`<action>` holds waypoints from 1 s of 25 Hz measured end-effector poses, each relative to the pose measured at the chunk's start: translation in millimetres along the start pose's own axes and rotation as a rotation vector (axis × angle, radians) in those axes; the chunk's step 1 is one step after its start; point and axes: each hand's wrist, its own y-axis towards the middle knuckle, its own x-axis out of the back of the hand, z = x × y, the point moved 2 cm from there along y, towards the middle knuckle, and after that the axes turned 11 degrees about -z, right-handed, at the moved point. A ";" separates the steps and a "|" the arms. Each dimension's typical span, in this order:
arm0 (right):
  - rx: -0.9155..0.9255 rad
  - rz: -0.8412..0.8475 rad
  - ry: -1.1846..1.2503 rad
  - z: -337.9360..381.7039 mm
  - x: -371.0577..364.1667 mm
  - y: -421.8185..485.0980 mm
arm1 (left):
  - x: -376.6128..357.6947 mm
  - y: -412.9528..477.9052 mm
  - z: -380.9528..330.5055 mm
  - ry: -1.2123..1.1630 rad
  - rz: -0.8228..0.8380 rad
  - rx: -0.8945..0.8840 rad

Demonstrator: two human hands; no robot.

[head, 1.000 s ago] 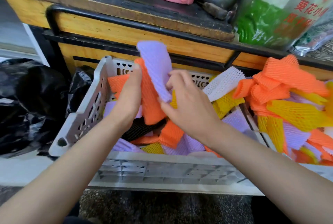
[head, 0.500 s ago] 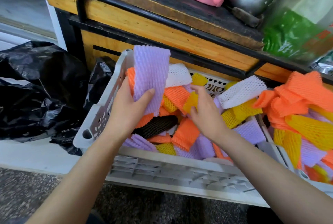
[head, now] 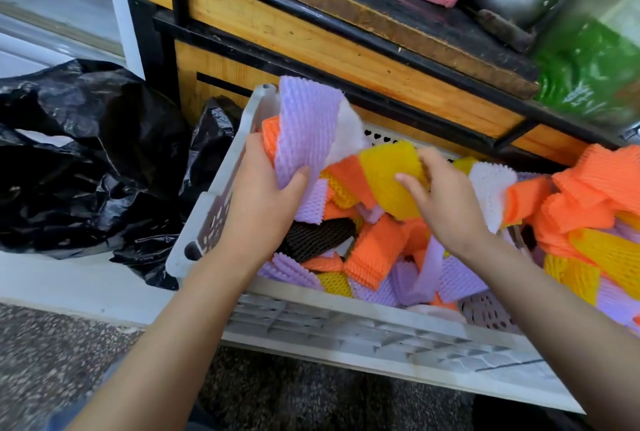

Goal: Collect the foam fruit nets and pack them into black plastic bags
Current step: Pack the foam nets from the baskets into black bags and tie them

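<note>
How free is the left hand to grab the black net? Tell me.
Probably not yet: the left hand grips a purple net, so it is full, though the black net lies uncovered right beside it.

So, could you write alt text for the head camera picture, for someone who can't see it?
Two hands are in a grey crate of coloured foam nets: the left hand grips a purple net, the right hand pinches a yellow net. A black bag lies left of the crate.

Both my bare forearms (head: 194, 309) reach forward. My left grip (head: 263, 195) clamps its thumb over a purple net (head: 304, 125); my right grip (head: 446, 202) curls round a yellow net (head: 388, 171).
</note>
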 end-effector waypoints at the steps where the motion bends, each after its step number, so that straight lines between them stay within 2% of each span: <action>1: -0.033 -0.039 0.142 7.8 10.5 1.1 | -1.4 -0.6 0.2 0.003 0.008 -0.025; 3: -0.078 -0.024 0.427 24.1 25.3 -0.6 | -4.5 -1.6 -0.6 -0.010 0.032 -0.040; 5: -0.125 0.094 0.674 41.1 29.9 -2.9 | -6.2 -7.7 -0.4 -0.042 0.087 -0.030; 7: -0.174 0.193 0.803 53.5 26.9 -2.6 | -8.8 -12.4 -1.3 -0.178 0.205 0.058; 10: -0.183 0.161 0.779 65.9 22.6 3.0 | -21.5 -13.4 -5.3 -0.412 0.339 0.219; 12: -0.163 0.144 0.711 75.2 21.9 3.6 | -25.6 -8.6 -4.4 -0.479 0.312 0.289; 15: -0.177 0.195 0.732 89.7 24.2 -0.2 | -21.6 -18.6 -1.4 -0.418 0.401 0.218; 18: -0.278 0.176 0.802 75.0 27.6 -3.6 | -9.8 -16.2 5.0 -0.342 0.269 0.210; 19: -0.302 0.124 0.737 60.3 27.1 -5.5 | -7.3 -14.0 5.4 -0.318 0.234 0.206; 21: -0.332 0.080 0.451 18.6 19.8 -14.0 | -2.7 -12.6 -0.2 -0.270 0.212 0.166; 23: -0.412 0.218 0.135 -26.4 4.7 -32.7 | -1.8 -14.5 -2.0 -0.219 0.200 0.133; 25: -0.516 0.423 0.001 -57.8 -11.3 -56.0 | -3.9 -15.8 -3.2 -0.203 0.199 0.120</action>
